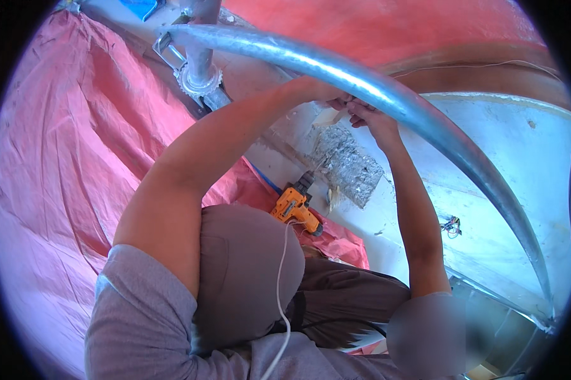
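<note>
L hand [326, 94] up at the steel pipe [387, 95], fingers curled, grip can't tell. R hand [369, 117] just beside it, fingertips pinched on a small pale piece [331, 117]. Orange drill [296, 209] lies well below both hands.

No packages, labels, signs or screens are seen in the head view.
</note>
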The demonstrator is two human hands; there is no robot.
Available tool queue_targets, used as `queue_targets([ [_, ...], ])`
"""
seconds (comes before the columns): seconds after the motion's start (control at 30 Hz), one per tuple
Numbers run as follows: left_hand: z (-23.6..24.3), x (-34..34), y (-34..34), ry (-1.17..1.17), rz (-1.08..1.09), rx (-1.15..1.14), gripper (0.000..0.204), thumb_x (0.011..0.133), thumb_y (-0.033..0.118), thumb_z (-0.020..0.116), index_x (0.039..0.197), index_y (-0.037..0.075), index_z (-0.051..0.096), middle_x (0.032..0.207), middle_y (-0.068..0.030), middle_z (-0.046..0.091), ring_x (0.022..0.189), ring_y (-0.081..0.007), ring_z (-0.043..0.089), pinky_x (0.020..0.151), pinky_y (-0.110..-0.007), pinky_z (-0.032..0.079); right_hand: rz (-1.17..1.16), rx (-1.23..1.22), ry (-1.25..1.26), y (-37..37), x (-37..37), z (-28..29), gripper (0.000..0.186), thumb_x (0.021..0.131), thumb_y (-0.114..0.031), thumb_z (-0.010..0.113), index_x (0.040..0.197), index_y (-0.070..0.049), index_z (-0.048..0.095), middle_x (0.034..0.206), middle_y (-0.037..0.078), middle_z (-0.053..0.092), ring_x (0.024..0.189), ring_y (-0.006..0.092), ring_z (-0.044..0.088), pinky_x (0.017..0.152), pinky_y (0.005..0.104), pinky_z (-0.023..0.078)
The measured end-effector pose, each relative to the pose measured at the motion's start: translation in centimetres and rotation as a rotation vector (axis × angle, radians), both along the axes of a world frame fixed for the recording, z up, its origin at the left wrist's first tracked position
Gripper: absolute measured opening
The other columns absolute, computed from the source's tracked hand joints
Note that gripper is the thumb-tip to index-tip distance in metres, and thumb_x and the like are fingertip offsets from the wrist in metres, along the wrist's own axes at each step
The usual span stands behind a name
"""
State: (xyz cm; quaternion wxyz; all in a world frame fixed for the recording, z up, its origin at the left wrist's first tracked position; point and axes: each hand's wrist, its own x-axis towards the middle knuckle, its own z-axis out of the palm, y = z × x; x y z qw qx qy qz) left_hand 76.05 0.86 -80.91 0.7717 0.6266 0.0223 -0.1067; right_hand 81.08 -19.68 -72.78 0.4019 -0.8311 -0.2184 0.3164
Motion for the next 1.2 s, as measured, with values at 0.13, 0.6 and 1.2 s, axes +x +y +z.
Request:
queue_targets([
  [0.13, 0.0, 0.1, -0.8, -0.033, 0.010, -0.127, 0.039, 0.094, 0.016, 0.079, 0.127, -0.001, 0.070, 0.110, -0.0141, 0.077, 0.098, -0.0249, 0.076, 0.087, -0.036, 0.059, -0.038, 0.043, 0.072, -3.4, 3.0, -3.5, 0.021, 0.098, -0.020, 0.078, 0.106, -0.001, 0.074, 0.092, 0.010, 0.074, 0.075, 0.0193, 0.072, 0.068, 0.0328, 0.061],
  [0.6, -1.1, -1.5, -1.1, -0.227, 0.284, 0.435, 0.036, 0.088, 0.008, 0.075, 0.123, 0.003, 0.068, 0.085, -0.0114, 0.077, 0.081, -0.0211, 0.077, 0.073, -0.037, 0.061, 0.021, -0.051, -0.358, -2.5, -2.8, 2.1, 0.033, 0.106, -0.023, 0.067, 0.125, 0.002, 0.075, 0.097, 0.010, 0.078, 0.075, 0.0156, 0.071, 0.068, 0.0303, 0.059],
  [1.2, -4.6, 0.0, -4.7, -0.111, 0.282, 0.432, 0.051, 0.084, 0.010, 0.075, 0.127, -0.001, 0.051, 0.088, -0.0171, 0.079, 0.085, -0.0346, 0.079, 0.078, -0.044, 0.062, -0.024, -0.247, -0.124, -11.0, -2.8, -1.0, 0.028, 0.106, -0.018, 0.063, 0.121, 0.001, 0.076, 0.092, 0.008, 0.076, 0.075, 0.0137, 0.069, 0.069, 0.0305, 0.056],
])
